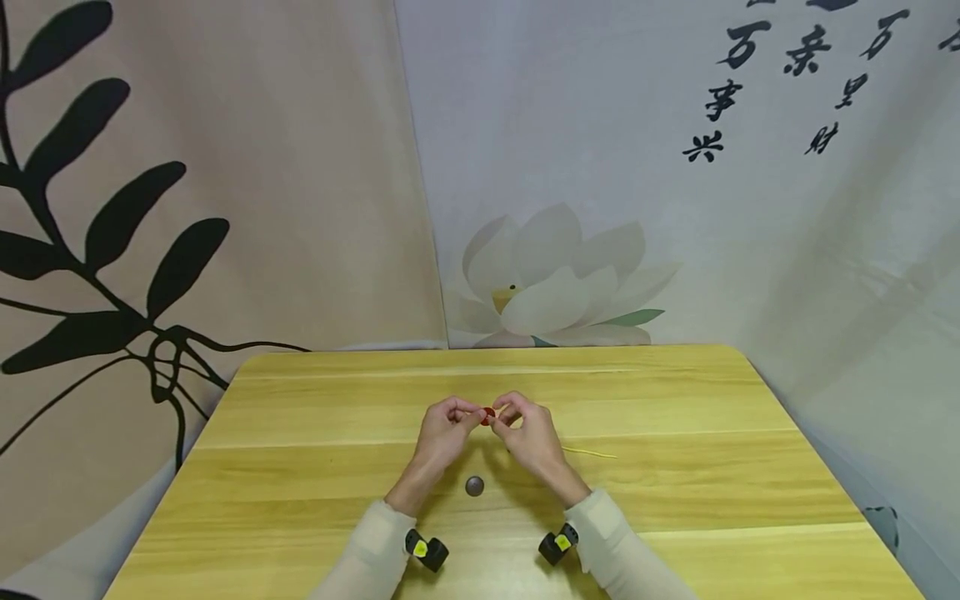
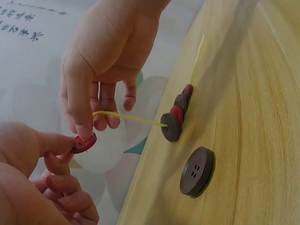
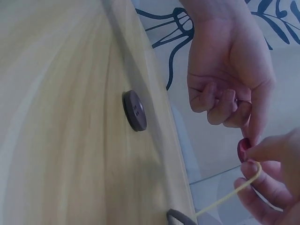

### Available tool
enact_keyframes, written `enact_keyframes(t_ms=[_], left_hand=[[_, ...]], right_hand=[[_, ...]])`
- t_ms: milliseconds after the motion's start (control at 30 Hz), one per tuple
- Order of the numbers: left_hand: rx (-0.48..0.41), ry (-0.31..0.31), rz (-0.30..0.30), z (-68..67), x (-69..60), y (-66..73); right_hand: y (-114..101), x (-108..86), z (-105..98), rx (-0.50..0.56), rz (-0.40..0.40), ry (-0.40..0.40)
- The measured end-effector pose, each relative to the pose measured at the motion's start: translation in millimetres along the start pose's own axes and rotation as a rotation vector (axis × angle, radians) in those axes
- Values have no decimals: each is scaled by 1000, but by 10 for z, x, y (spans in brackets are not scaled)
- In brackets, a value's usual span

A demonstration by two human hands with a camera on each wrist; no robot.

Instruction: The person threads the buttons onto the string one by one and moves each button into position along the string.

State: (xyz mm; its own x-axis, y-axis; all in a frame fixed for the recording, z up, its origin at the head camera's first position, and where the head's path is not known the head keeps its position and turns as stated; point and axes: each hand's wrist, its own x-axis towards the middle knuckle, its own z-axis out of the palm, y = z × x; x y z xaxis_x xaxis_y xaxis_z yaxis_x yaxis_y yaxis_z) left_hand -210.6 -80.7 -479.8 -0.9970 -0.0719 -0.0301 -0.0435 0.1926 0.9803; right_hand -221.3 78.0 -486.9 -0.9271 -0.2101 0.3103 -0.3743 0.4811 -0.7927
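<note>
A red button (image 1: pixel 488 416) is held up between the two hands above the table. My left hand (image 1: pixel 442 432) pinches it by its edge between thumb and forefinger. On its other side, my right hand (image 1: pixel 531 435) pinches a yellow string (image 3: pixel 229 197), its fingertips against the button's face. The string's tip is hidden there. In the left wrist view the string runs down through a stack on the table: a brown button (image 2: pixel 171 127), a red one (image 2: pixel 176 113) and others behind. A loose brown four-hole button (image 2: pixel 197 171) lies nearer me, below the hands.
The wooden table (image 1: pixel 315 483) has light, smooth boards. The yellow string's far end (image 1: pixel 592 452) trails to the right of my right wrist. Behind the table's back edge hangs a printed cloth (image 1: pixel 562 167).
</note>
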Motion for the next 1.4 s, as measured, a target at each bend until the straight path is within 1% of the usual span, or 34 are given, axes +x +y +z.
enact_keyframes(t_ms=[133, 300, 433, 567, 767, 900, 1000, 1133, 1333, 1400], left_hand=[[-8, 8, 3, 17, 12, -3], [-16, 13, -3, 36, 34, -2], [-20, 12, -1, 43, 46, -7], [-27, 20, -10, 45, 51, -2], [-33, 29, -35, 50, 40, 7], [-22, 20, -40, 48, 35, 0], [-19, 5, -40, 38, 33, -4], [-6, -9, -47, 2, 23, -28], [24, -37, -75, -65, 7, -86], [30, -52, -81, -74, 9, -101]], right_hand=[[10, 3, -2, -21, -11, -8], [11, 14, 7, -76, -48, -12], [6, 27, 19, -89, -62, -6], [-3, 30, 44, -119, -81, 8], [5, 20, 78, -199, -153, 51], [21, 15, 86, -235, -195, 76], [36, 7, 85, -231, -208, 84], [51, -4, 75, -185, -184, 62], [54, -14, 47, -51, -72, -51], [55, -12, 38, -20, -52, -85]])
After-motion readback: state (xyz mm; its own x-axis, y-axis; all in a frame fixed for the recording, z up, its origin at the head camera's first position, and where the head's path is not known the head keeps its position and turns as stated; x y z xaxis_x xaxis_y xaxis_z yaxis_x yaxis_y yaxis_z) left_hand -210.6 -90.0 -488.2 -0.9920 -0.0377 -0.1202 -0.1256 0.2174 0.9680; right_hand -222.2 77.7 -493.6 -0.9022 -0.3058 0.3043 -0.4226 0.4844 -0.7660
